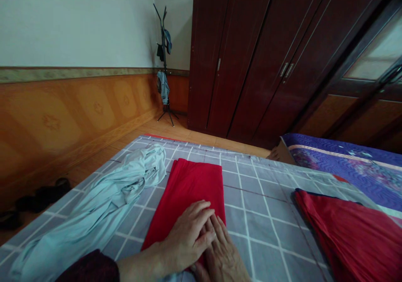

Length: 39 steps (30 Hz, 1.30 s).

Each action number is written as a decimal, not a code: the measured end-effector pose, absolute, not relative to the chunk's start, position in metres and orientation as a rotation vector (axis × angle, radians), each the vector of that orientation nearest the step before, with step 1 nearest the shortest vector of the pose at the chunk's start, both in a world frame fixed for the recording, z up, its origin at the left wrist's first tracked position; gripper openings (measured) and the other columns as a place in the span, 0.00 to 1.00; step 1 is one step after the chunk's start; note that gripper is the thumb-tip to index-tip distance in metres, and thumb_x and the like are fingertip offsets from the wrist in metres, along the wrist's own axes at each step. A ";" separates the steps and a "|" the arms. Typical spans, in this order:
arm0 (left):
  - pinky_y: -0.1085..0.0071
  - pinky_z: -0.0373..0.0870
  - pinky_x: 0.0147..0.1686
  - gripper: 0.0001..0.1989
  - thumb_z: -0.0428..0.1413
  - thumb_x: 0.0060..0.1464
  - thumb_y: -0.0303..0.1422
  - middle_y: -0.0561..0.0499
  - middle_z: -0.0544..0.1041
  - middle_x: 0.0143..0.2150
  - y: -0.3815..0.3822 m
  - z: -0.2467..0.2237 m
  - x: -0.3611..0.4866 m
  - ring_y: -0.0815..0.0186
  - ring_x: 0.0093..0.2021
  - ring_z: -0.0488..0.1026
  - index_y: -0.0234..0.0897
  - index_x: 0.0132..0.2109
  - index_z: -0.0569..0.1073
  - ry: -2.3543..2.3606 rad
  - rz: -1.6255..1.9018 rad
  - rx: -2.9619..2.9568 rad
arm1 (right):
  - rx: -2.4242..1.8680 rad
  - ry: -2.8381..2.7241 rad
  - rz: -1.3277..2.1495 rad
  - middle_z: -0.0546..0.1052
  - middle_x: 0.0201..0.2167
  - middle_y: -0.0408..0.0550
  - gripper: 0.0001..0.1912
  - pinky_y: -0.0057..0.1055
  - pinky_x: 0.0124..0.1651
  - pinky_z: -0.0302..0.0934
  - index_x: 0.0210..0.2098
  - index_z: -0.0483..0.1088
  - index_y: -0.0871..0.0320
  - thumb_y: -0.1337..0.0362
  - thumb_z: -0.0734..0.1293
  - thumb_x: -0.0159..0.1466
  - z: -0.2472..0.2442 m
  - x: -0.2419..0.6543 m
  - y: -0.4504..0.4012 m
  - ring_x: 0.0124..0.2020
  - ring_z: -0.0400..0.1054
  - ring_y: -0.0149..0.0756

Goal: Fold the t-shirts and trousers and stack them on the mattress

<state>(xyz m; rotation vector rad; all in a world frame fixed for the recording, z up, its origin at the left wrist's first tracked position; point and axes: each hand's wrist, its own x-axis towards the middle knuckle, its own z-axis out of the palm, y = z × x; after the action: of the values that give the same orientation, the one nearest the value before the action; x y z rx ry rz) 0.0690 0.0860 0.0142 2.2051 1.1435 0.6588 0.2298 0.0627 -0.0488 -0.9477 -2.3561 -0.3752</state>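
Note:
A folded red cloth (197, 179) lies lengthwise on the grey checked bed sheet (241, 215). My left hand (188, 236) rests on the near part of the cloth, its fingers stretched out and partly overlapping my right hand. Beside it, my right hand (222, 252) is pressed flat near the cloth's right edge, fingers extended. Neither hand grips anything. To the left of the red cloth is a crumpled light blue-green cloth (109, 202), apart from both hands. The nearest end of the red cloth is hidden under my hands and left forearm.
Another folded red fabric (361, 236) with a dark edge lies at the right. Beyond the bed stand a dark wooden wardrobe (251, 64) and a coat rack (165, 64). A purple patterned mattress (345, 156) is at the right; dark footwear (40, 198) sits on the floor at left.

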 end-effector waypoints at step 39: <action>0.63 0.37 0.66 0.32 0.33 0.64 0.49 0.47 0.41 0.71 0.202 -0.002 0.032 0.65 0.70 0.37 0.36 0.69 0.43 1.665 0.073 2.404 | -1.077 -2.217 -0.006 0.49 0.66 0.63 0.55 0.60 0.55 0.58 0.69 0.39 0.61 0.40 0.66 0.53 -0.079 0.220 0.058 0.64 0.46 0.68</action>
<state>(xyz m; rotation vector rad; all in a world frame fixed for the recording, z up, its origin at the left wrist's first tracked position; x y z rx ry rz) 0.0316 0.2018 -0.0022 2.4044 1.6649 0.0727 0.2199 0.0584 -0.0788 -1.0772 -2.2170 -0.0061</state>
